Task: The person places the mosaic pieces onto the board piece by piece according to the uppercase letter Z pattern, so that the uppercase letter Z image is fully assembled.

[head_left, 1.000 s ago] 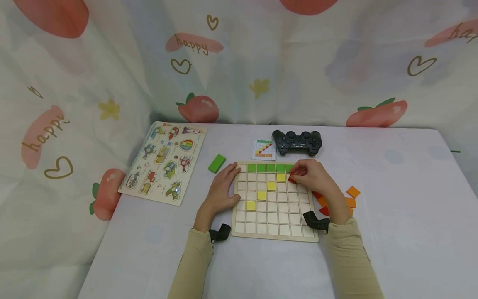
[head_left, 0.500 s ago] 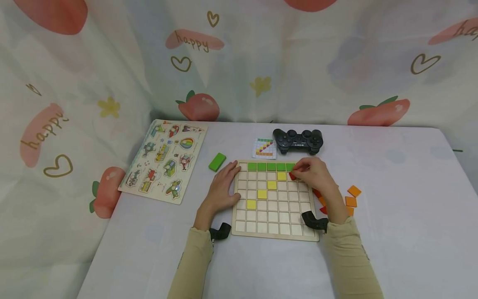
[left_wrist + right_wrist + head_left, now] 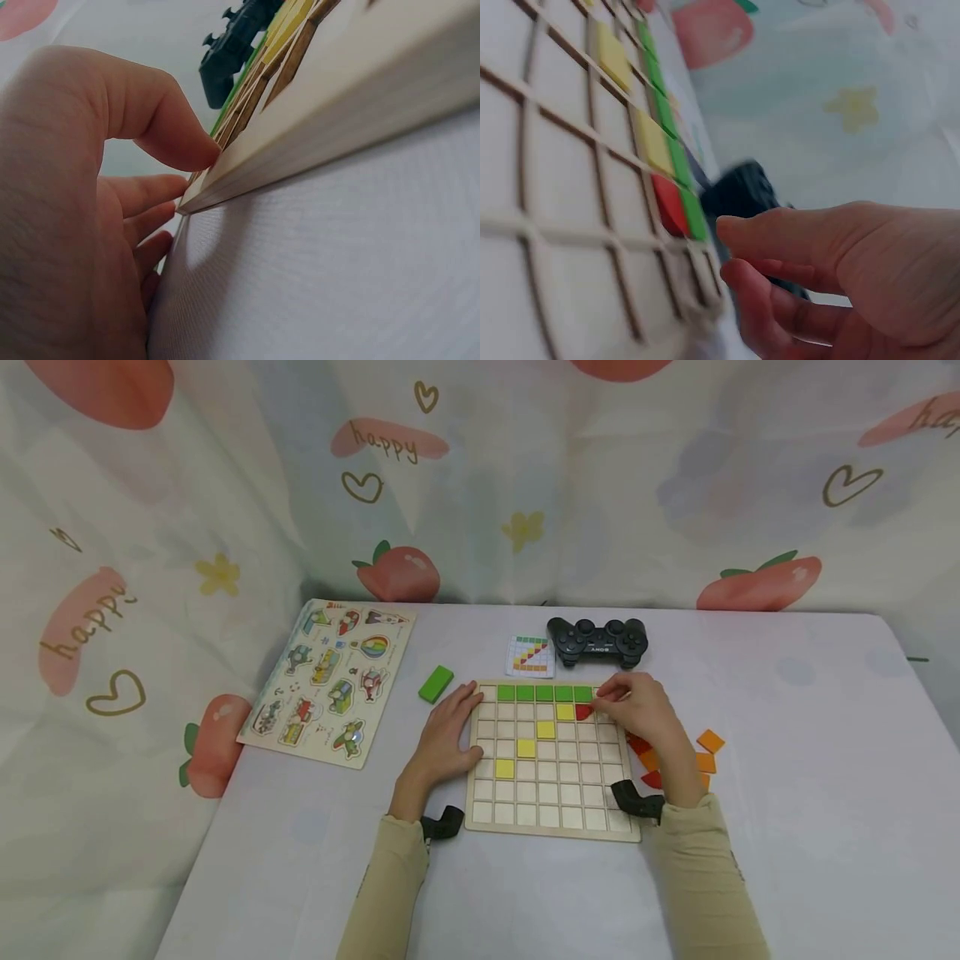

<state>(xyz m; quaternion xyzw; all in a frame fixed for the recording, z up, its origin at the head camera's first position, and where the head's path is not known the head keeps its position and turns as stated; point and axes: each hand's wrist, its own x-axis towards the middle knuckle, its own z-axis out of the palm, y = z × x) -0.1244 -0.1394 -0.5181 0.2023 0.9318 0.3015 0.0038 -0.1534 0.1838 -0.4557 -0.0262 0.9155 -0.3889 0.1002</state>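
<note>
The word "happy" stands in brown handwritten lettering on a long salmon-pink brush-stroke patch [image 3: 390,441] of the pale printed fabric backdrop [image 3: 457,510], in the upper centre of the frame. It reads again, slanting upward, on a second patch [image 3: 84,631] at the left. At the upper right, a third patch [image 3: 900,427] shows the word's beginning, cut off by the frame edge. "SONY" stands in small pale capitals on the black plastic game controller [image 3: 597,642], above centre.

Pale wooden grid board [image 3: 555,835], black plastic controller [image 3: 597,642], matt cloth backdrop [image 3: 630,510]
</note>
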